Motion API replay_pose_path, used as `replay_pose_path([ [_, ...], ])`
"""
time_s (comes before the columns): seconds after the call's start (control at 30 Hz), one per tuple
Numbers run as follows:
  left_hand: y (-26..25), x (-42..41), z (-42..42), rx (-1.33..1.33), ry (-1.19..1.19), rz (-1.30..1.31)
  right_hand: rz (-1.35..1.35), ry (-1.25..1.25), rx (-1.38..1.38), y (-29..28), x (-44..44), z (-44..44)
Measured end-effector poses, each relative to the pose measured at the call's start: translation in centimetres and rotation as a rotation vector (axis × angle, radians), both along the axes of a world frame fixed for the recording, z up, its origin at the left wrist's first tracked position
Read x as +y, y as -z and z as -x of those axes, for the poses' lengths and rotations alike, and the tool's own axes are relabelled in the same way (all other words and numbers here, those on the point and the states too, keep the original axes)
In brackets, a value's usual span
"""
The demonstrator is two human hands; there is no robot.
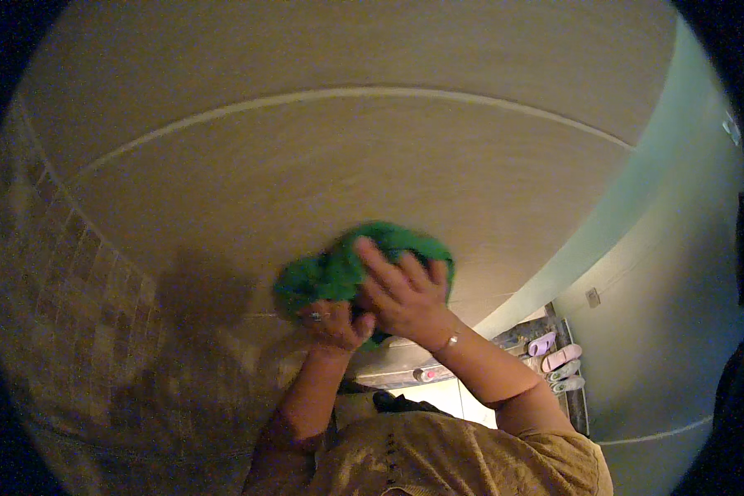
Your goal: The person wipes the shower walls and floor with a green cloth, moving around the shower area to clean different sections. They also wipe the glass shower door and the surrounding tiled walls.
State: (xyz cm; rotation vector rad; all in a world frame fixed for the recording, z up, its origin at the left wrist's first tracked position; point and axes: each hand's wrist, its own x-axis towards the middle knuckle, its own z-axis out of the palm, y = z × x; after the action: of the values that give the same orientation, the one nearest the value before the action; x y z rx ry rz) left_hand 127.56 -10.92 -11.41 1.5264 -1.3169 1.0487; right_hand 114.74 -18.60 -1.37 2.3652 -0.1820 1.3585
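A bunched green cloth [322,276] lies between my hands and the brownish wall panel [372,167] before me. My right hand [406,288] is spread over the cloth's right part, palm towards it, fingers apart and somewhat blurred. At the cloth's lower left, my left hand [335,325] has its fingers curled into the fabric; a ring shows on one finger. A thin bracelet is on my right wrist. Whether the cloth touches the panel all over is hidden.
Several slippers [561,358] stand in a row at the lower right, beside a pale wall with a small wall plate [593,297]. A bottle-like thing with a pink top [426,375] lies below my right forearm. Tiled wall [87,279] runs along the left; a pale green strip [595,217] borders the panel.
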Motion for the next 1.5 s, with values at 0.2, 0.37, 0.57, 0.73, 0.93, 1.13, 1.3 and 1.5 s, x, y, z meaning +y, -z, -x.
replay_pose_path([
  [0.2,-3.4,0.2,1.3,-0.1,0.012,-0.149,-0.203,0.171,-0.188,1.3,-1.2,3.0],
  [0.37,-9.3,1.7,-2.1,0.164,-0.104,-0.027,-0.061,0.164,-0.193,-5.4,0.9,-2.4],
  [0.57,1.6,1.5,-7.6,0.169,-0.119,0.124,0.046,-0.106,0.127,-3.2,4.6,-7.6],
  [0.73,5.7,2.3,-4.4,0.304,-0.002,0.002,0.021,-0.056,0.226,3.2,2.8,-4.9],
  [0.93,-6.9,3.3,-4.8,0.195,-0.013,-0.089,-0.087,0.022,-0.16,-3.4,-0.2,-4.6],
  [1.13,-9.5,3.1,-7.1,0.062,-0.072,0.218,0.056,0.04,-0.066,-6.1,3.7,-9.4],
  [1.3,0.0,1.8,-6.3,0.145,-0.111,0.268,0.064,-0.149,0.178,-2.9,3.9,-8.5],
  [1.5,-4.5,4.8,-3.2,0.263,-0.058,-0.099,-0.026,-0.041,-0.03,-0.9,0.3,-4.0],
])
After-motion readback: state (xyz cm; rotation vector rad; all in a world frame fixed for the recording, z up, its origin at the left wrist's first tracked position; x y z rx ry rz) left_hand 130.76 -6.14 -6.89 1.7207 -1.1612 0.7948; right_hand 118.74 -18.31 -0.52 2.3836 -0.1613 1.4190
